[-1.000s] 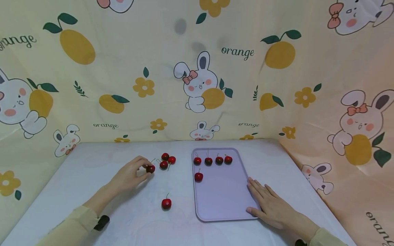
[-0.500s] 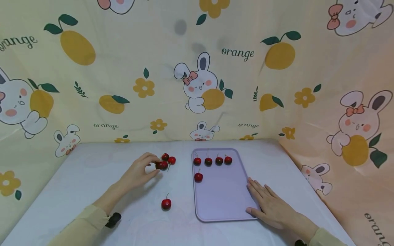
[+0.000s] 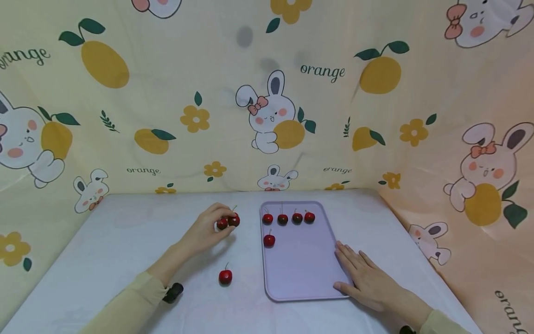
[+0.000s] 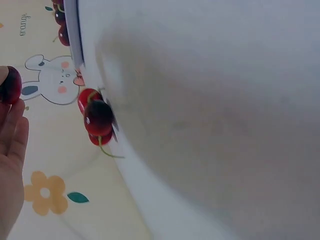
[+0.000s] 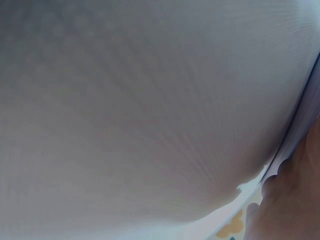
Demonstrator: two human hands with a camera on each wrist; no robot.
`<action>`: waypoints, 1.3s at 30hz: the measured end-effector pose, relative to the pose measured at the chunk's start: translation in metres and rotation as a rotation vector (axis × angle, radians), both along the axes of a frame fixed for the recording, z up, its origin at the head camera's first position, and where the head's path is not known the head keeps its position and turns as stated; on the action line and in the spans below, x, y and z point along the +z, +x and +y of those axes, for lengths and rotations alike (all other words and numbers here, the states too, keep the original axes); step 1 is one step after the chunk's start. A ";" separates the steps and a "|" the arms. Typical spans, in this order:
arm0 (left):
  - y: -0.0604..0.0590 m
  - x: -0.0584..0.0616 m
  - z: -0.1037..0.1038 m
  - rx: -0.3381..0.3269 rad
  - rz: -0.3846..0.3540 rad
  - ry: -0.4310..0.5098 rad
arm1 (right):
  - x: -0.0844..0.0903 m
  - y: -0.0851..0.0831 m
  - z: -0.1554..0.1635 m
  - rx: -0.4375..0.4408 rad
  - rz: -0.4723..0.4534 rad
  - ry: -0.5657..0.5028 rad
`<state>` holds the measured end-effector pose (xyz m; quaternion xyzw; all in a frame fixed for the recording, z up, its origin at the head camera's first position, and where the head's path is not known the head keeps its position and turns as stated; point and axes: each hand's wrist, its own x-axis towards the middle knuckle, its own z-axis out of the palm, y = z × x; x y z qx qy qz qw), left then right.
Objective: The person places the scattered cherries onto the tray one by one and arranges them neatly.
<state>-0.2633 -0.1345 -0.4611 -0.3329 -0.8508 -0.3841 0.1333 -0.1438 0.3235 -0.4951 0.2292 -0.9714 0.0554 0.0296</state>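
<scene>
Between the thumb and fingers of my left hand [image 3: 206,229] is a dark red cherry [image 3: 234,220], its stem pointing up. In the left wrist view the same cherry [image 4: 11,86] shows at the left edge, raised off the table. Behind and beside it a small cluster of cherries [image 4: 98,119] lies on the white cloth, partly hidden by my hand in the head view. My right hand [image 3: 369,278] lies flat with straight fingers over the right rim of a lilac tray [image 3: 306,273]. Along the tray's back and left side sit several cherries [image 3: 282,219], stems up.
One more cherry [image 3: 225,277] stands on the white tablecloth [image 3: 187,306], left of the tray and nearer to me. A cream curtain [image 3: 217,69] printed with rabbits and oranges hangs behind the table and along its right side.
My left hand has moved right and slightly back with its cherry, passing over the cluster toward the tray. My right hand and the tray have stayed put.
</scene>
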 end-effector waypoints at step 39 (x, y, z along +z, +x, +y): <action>-0.009 0.000 0.086 -0.204 -0.016 -0.129 | -0.001 -0.004 0.000 -0.030 -0.068 0.002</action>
